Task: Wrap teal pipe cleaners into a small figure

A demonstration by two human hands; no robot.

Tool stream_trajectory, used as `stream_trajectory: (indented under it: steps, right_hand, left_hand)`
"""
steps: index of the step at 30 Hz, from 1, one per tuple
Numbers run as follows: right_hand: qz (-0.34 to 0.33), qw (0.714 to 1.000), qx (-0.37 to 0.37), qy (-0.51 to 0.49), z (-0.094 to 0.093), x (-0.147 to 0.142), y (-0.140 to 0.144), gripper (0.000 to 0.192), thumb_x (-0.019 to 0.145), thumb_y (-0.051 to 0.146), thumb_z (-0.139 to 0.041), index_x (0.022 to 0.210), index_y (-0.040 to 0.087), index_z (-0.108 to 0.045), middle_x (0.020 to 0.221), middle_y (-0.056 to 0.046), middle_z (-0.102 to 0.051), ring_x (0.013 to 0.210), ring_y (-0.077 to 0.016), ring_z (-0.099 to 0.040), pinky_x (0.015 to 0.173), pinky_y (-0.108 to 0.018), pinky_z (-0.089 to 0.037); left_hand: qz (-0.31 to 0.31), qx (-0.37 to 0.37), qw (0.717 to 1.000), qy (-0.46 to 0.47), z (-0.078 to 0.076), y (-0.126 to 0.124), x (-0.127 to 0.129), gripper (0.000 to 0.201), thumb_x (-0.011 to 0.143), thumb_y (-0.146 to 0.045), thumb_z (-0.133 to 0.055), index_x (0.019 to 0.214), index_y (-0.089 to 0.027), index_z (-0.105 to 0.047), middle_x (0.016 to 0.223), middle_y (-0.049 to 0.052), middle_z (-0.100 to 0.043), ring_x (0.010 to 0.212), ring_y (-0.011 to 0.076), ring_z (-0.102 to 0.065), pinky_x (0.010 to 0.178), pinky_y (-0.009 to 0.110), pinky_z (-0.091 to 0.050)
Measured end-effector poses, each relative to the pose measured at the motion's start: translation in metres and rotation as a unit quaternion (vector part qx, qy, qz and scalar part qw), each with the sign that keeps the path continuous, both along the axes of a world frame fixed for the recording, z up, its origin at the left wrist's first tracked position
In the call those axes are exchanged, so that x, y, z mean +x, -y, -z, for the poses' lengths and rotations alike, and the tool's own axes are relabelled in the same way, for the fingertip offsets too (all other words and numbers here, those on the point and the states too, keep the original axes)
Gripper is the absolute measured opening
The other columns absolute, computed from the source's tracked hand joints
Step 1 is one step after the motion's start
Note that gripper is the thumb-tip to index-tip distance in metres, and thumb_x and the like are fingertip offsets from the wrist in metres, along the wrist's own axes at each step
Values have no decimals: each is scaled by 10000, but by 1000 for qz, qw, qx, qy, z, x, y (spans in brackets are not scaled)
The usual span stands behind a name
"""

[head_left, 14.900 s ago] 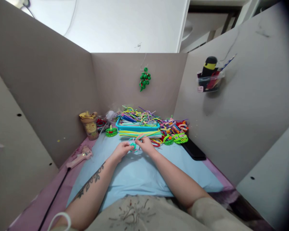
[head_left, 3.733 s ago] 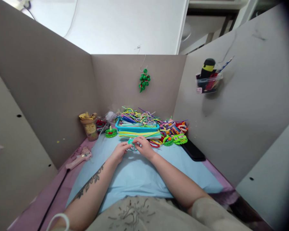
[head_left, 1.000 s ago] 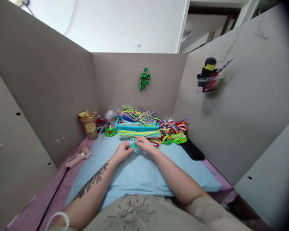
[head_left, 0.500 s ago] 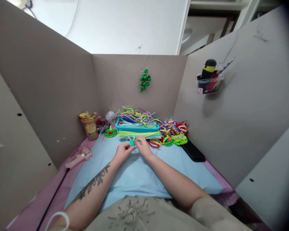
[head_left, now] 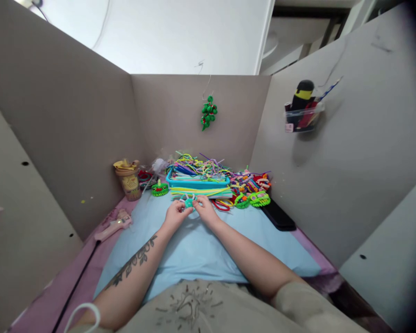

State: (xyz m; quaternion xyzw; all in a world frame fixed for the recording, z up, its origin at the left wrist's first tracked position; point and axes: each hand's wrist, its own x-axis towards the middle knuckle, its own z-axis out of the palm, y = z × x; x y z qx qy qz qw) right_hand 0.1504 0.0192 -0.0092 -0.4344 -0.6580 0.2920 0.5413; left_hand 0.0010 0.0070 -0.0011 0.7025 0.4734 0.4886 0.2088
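A small teal pipe-cleaner piece (head_left: 188, 202) with thin loose ends is pinched between my two hands over the light blue mat (head_left: 180, 249). My left hand (head_left: 174, 213) grips its left side and my right hand (head_left: 203, 209) grips its right side, fingertips nearly touching. Just beyond them lies a bundle of yellow and green pipe cleaners (head_left: 201, 192) in front of a blue tray (head_left: 194, 184) heaped with coloured pipe cleaners.
Finished green pipe-cleaner figures (head_left: 259, 199) and a colourful pile sit right of the tray; another green figure (head_left: 160, 188) sits left. A tan cup (head_left: 128, 179), a pink glue gun (head_left: 113, 226) with a black cord, a black slab (head_left: 278, 215), cardboard walls, a hanging green ornament (head_left: 208, 113).
My hands have kept working the teal piece in the same spot, shifting slightly toward the tray; its thin ends now stick out above my fingers.
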Motion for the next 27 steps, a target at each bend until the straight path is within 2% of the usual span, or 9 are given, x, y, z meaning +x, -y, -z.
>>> stream_trajectory:
  steps: [6, 18, 27]
  right_hand:
    - [-9, 1000, 4, 6, -1, -1, 2, 225, 778, 389, -524, 665, 195, -539, 984, -62, -489, 1004, -193, -482, 938, -347, -357]
    - [7, 1000, 11, 17, 1, -1, 0, 226, 803, 360, -480, 657, 191, -516, 990, -53, -478, 994, -182, -467, 935, -324, -344]
    - [-4, 1000, 7, 13, -1, -1, 2, 228, 790, 371, -507, 649, 193, -533, 972, -54, -503, 980, -184, -476, 917, -328, -362]
  left_hand:
    - [26, -17, 999, -6, 3, -2, -1, 347, 655, -374, -629, 478, -162, -418, 552, -35, -377, 549, 96, -363, 528, 236, -296]
    - [44, -32, 998, 5, -6, 5, 2, 301, 685, -388, -582, 538, -158, -455, 541, -38, -382, 559, 98, -360, 529, 230, -294]
    - [33, -35, 999, 4, -2, 1, 0, 301, 695, -389, -566, 529, -155, -476, 529, -37, -386, 551, 99, -362, 526, 232, -291]
